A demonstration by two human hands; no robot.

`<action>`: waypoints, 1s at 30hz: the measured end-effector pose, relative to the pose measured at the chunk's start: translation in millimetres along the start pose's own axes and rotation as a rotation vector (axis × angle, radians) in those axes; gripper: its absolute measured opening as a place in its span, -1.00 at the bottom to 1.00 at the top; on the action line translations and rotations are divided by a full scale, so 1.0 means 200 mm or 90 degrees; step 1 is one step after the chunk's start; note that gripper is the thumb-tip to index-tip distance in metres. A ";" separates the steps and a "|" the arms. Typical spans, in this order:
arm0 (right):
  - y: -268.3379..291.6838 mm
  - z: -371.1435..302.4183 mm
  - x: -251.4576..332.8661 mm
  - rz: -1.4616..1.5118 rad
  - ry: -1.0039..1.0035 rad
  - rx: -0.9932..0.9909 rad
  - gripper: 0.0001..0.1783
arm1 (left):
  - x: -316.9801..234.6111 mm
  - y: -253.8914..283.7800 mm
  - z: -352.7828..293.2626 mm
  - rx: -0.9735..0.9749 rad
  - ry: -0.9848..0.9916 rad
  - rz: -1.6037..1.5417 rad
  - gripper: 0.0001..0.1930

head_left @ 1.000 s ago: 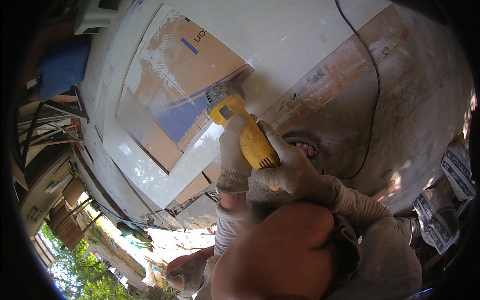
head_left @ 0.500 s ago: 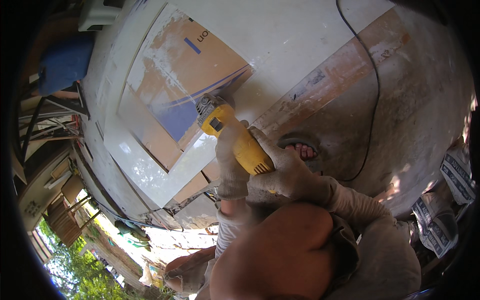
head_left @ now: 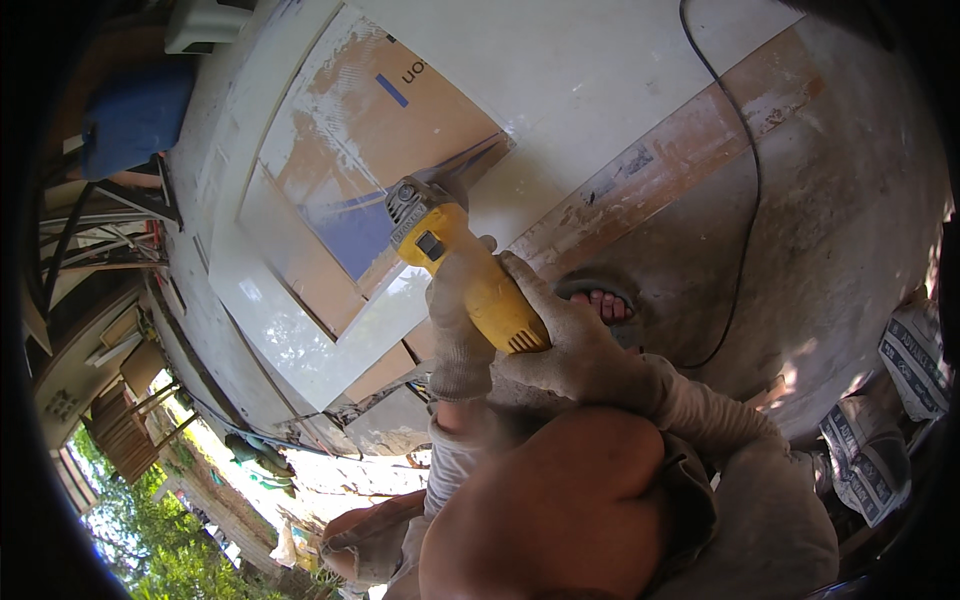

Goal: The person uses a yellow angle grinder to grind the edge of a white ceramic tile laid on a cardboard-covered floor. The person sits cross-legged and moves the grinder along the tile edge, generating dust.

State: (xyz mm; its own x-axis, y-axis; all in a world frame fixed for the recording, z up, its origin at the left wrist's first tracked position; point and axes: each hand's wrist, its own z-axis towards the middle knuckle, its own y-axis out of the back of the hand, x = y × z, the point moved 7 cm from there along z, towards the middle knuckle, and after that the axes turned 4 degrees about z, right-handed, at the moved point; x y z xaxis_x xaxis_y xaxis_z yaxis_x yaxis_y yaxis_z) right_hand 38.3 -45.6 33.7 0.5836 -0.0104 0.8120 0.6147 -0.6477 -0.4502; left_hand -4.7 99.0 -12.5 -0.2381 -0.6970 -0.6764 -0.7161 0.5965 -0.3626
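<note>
A yellow angle grinder [head_left: 492,298] with a grey metal head is held in both my gloved hands. My left hand [head_left: 458,335] is closed round the left side of its body, just behind the head. Round the rear and right side wraps my right hand [head_left: 578,345], its thumb along the casing. The grinder's dark disc [head_left: 455,188] is blurred and partly hidden by the head. It is close to the right edge of a brown cardboard sheet [head_left: 430,110] with blue print and white dust. Whether the disc touches the surface, I cannot tell.
A pale glossy panel [head_left: 283,335] borders the cardboard. A dusty brown strip [head_left: 690,130] crosses the floor. A black cord [head_left: 755,170] curves down at right. My foot [head_left: 603,304] is beside my right hand. Printed bags [head_left: 868,460] lie at far right; a blue container [head_left: 135,120] stands at left.
The view has shifted slightly. White dust on the cardboard ahead of the grinder looks different, and the light streak there is gone. Both hands keep their hold on the grinder.
</note>
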 end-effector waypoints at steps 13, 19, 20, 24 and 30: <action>0.11 -0.04 0.03 -0.048 0.013 -0.110 0.14 | 0.08 -0.17 0.10 0.047 0.112 0.048 -0.42; 0.12 -0.04 0.03 0.025 0.052 -0.144 0.13 | 0.11 -0.18 0.12 0.044 0.129 0.032 -0.46; 0.12 -0.04 0.03 0.010 0.059 -0.143 0.13 | 0.11 -0.17 0.12 0.041 0.129 0.034 -0.46; 0.12 -0.04 0.02 -0.042 0.058 -0.130 0.11 | 0.12 -0.15 0.11 0.029 0.130 0.035 -0.48; 0.10 -0.03 0.00 -0.009 -0.014 -0.094 0.10 | 0.09 -0.11 0.09 -0.003 0.130 0.042 -0.44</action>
State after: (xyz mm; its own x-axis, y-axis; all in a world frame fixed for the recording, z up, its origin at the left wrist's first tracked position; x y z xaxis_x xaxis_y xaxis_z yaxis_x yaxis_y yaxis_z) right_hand 46.4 -63.0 26.6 0.5881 0.0152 0.8086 0.5395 -0.7523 -0.3782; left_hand 17.8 80.3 -28.9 -0.4117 -0.7231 -0.5546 -0.6975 0.6417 -0.3189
